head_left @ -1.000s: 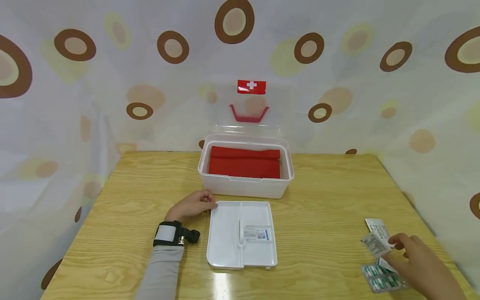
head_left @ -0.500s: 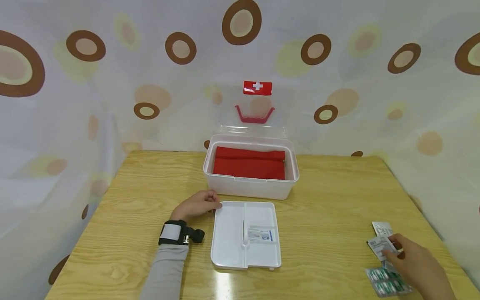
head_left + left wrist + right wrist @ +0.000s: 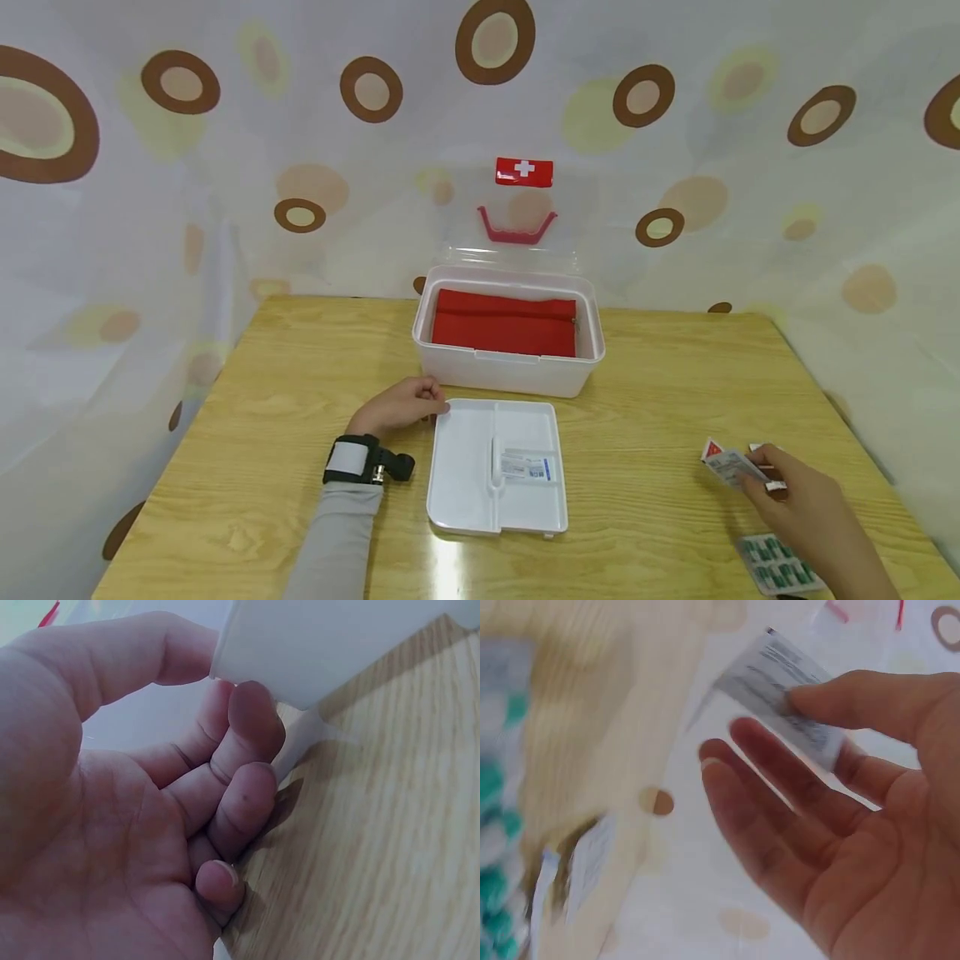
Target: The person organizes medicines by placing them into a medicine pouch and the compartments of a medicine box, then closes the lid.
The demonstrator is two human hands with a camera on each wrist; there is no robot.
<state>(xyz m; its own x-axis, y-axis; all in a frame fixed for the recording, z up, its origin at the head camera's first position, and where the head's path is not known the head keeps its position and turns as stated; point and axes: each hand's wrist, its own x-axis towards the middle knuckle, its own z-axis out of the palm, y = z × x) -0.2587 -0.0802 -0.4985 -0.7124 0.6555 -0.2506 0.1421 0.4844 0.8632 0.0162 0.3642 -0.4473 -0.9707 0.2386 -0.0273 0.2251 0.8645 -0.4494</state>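
In the head view my left hand (image 3: 401,404) pinches the far left corner of a white divided tray (image 3: 459,467). Thumb and fingers meet at its edge in the left wrist view, with the tray (image 3: 300,645) at upper right. A small packet with blue print (image 3: 527,467) lies in the tray's right half. Over the right side of the table, my right hand (image 3: 801,496) holds a small flat printed sachet (image 3: 726,467) between thumb and fingers; a red corner shows at its far end. Below that hand lies a blister pack of green-and-white capsules (image 3: 776,562), partly covered.
Behind the tray stands an open white first-aid box (image 3: 498,375) with a red zipped pouch (image 3: 502,325) inside. Its clear lid, with a red handle (image 3: 517,236), is raised against the patterned backdrop. Another pale packet (image 3: 592,859) lies on the wooden table (image 3: 637,433) near the capsules.
My right hand has lifted the sachet away from the packs and moved it slightly forward and left. My left hand stays at the tray corner; the head view has shifted a little.
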